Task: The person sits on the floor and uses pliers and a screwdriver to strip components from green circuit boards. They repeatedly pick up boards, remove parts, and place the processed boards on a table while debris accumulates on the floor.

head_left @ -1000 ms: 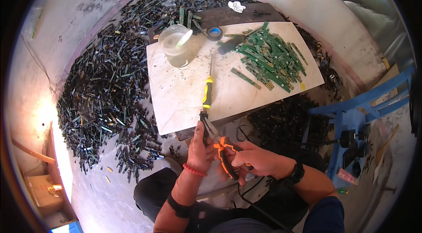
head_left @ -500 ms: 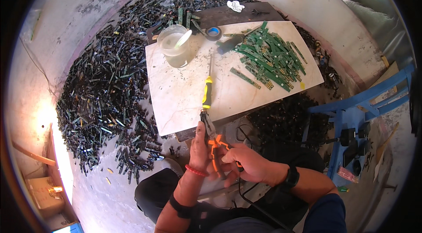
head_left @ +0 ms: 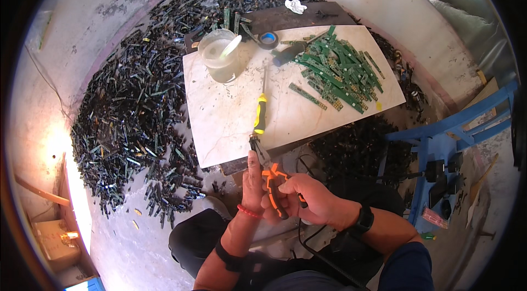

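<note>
My right hand (head_left: 314, 199) is closed on a pair of pliers (head_left: 274, 186) with orange and black handles, held in front of the table's near edge. The plier jaws point up and to the left, beside the fingers of my left hand (head_left: 252, 188). That hand is upright and pinches a dark narrow strip (head_left: 254, 141), whose lower part the fingers hide. Whether the jaws grip the strip I cannot tell. Just beyond it, a yellow and black screwdriver (head_left: 260, 114) lies on the pale tabletop (head_left: 225, 126), shaft pointing away from me.
Green circuit board strips (head_left: 340, 71) are heaped on the table's right. A cloudy plastic tub (head_left: 220, 63) and a roll of dark tape (head_left: 268, 40) stand farther back. Dark strips (head_left: 132, 110) cover the floor at left and behind. A blue chair (head_left: 428, 148) is at right.
The plier handles have tilted, their lower ends shifting slightly right. My left hand has moved a little to the right. The pieces on the table lie as before.
</note>
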`<act>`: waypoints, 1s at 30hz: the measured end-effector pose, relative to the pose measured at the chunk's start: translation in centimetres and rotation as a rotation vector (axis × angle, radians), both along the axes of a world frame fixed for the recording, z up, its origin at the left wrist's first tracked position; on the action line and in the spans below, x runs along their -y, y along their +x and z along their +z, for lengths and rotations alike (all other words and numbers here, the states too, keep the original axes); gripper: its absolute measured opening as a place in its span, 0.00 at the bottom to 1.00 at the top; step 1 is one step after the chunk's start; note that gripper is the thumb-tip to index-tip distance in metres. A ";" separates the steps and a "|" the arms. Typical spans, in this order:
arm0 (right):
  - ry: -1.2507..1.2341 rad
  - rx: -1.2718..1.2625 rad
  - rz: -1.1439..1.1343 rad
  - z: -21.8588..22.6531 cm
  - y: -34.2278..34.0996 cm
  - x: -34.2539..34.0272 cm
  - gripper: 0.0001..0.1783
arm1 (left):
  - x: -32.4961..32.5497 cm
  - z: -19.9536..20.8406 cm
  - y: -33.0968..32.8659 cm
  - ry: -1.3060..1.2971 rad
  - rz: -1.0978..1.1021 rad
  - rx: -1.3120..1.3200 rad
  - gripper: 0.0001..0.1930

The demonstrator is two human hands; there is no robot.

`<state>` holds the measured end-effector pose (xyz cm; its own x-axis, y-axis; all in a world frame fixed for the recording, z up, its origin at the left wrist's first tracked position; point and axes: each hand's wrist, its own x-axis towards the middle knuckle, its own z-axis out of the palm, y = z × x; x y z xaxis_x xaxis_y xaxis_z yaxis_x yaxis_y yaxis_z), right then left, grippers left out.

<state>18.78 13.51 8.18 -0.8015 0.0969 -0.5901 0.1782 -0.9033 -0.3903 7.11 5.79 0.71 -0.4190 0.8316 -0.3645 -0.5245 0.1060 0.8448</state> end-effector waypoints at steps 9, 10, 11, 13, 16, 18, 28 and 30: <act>-0.058 -0.117 -0.039 -1.0 0.0 0.2 0.14 | 0.2 -0.3 0.0 -0.020 0.000 0.141 0.30; -0.023 -0.104 -0.026 -0.8 0.0 0.1 0.13 | 0.2 -0.4 -0.1 -0.030 -0.001 0.221 0.30; 0.013 -0.091 -0.014 -0.6 0.0 0.1 0.13 | 0.1 -0.2 0.0 -0.083 0.007 0.192 0.32; 0.079 -0.064 0.026 -0.6 0.1 -0.2 0.14 | -0.2 0.3 0.2 -0.191 0.025 0.131 0.38; 0.178 -0.026 0.096 -1.1 0.4 -0.9 0.16 | -0.8 0.6 0.7 -0.138 0.131 0.105 0.30; 0.246 -0.015 0.129 -1.1 0.5 -1.2 0.16 | -0.5 0.2 0.3 -0.176 0.097 0.190 0.30; 0.097 -0.002 0.132 -2.0 0.5 -1.0 0.15 | -0.2 -0.6 -0.1 -0.202 0.111 0.146 0.31; -0.005 0.038 0.127 -2.2 0.4 -1.0 0.16 | 0.0 -0.6 -0.2 -0.198 0.089 0.082 0.31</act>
<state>19.20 14.54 5.93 -0.7840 -0.0064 -0.6207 0.3056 -0.8744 -0.3769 6.92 5.80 0.07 -0.4494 0.7016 -0.5530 -0.6054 0.2159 0.7660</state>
